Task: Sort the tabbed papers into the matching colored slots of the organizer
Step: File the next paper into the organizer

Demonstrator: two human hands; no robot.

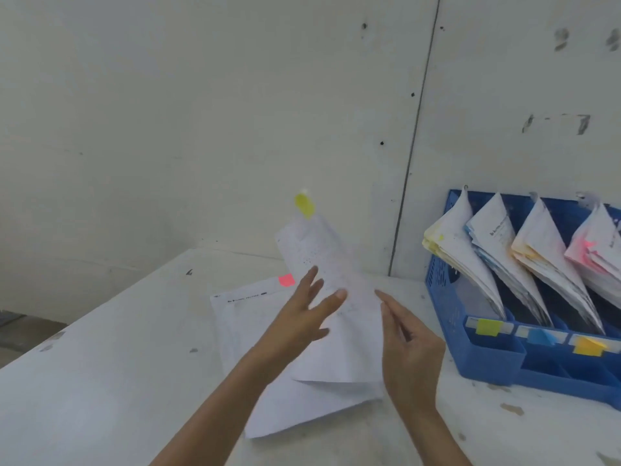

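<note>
Your right hand (pixel 411 348), in the lower centre of the frame, holds the right edge of a white printed sheet with a yellow tab (pixel 336 264): the index finger points up along that edge and the other fingers are curled in. Your left hand (pixel 302 317) is spread wide with straight fingers, and its fingertips lie flat against the sheet's left side. The sheet stands nearly upright in mid-frame between the two hands, motion-blurred, with its yellow tab at the top against the white wall (pixel 201 95).

Under and behind the sheet, a stack of white papers (pixel 242 317) lies flat on the white table (pixel 100 381). A pink tab (pixel 286 280) sticks out at the stack's far edge.

At the right of the frame, just beside your right hand, sits a blue plastic slotted organizer (pixel 487 368). Its near rim carries a yellow-green label (pixel 489 327), a blue label (pixel 541 336) and an orange label (pixel 588 346). Four bundles of paper lean in its slots, edged yellow (pixel 447 243), blue (pixel 494 237), orange (pixel 541 243) and pink (pixel 594 243), from left to right.
</note>
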